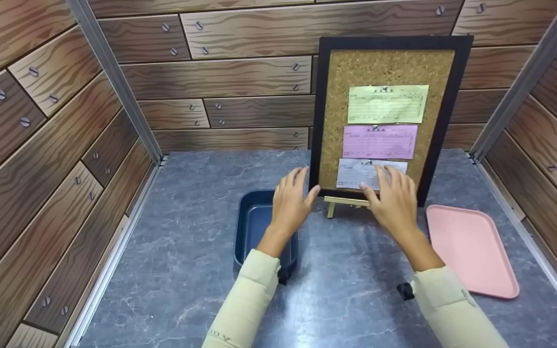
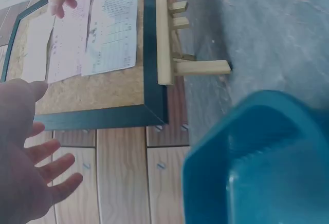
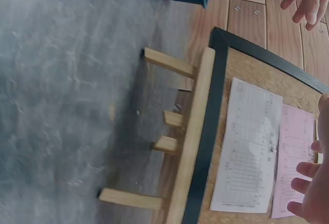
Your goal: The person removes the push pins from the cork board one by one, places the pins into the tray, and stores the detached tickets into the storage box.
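Observation:
A cork board (image 1: 336, 72) in a black frame leans on a small wooden easel (image 1: 346, 200). Pinned down its middle are a yellow paper slip (image 1: 387, 105), a pink slip (image 1: 380, 141) and a white slip (image 1: 351, 174). My right hand (image 1: 394, 198) hovers in front of the white slip, hiding part of it, fingers spread and holding nothing. To the left of the board's lower corner is my left hand (image 1: 290, 200), empty, its fingers loosely extended above a dark blue tray (image 1: 236, 232). In the left wrist view its palm and fingers (image 2: 56, 167) are apart from the frame.
A pink tray (image 1: 472, 251) lies flat at the right of the grey marbled table (image 1: 172, 251). Wood-patterned walls (image 1: 240, 77) enclose the back and both sides, with metal strips (image 1: 114, 87) along the corners.

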The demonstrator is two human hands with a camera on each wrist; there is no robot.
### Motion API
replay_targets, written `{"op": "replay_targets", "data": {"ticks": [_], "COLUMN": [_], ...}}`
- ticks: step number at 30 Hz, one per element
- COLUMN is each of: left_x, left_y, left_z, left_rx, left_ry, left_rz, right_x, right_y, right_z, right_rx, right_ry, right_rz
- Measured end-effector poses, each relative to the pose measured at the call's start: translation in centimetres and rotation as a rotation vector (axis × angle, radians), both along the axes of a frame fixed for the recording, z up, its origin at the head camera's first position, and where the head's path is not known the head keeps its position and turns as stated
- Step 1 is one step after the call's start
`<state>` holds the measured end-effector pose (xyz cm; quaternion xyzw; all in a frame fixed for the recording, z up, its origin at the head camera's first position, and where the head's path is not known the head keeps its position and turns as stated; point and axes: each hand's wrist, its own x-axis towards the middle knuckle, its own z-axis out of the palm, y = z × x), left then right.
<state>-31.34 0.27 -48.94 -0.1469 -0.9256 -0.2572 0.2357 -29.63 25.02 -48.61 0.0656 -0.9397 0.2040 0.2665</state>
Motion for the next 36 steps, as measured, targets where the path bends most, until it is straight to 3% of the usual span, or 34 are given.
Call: {"op": "replay_targets", "data": {"ticks": [6,13,26,36], "left_x": [-1.4,-3.1,-6.7,-9.2], "left_y": [1.3,3.1,6.2,7.6], "left_z": [2.2,4.5,7.7,9.3], "left_rx": [0.034,0.072,0.138,0.271], "left_ry": [0.063,0.043,0.034,-0.057], "left_rz": [-0.030,-0.064,-0.099,-0.127], "right_x": [-1.0,-2.2,-5.2,-7.8], "right_y": [0.6,1.3,2.0,2.1], "right_z": [2.2,5.1,9.7,12.0], "right_rx": [-0.031,-0.057,-0.112,-0.139], "right_ry": [0.019,0.051,0.118,0.171], "right_rz": [0.002,-0.005,-0.039,-0.073]}}
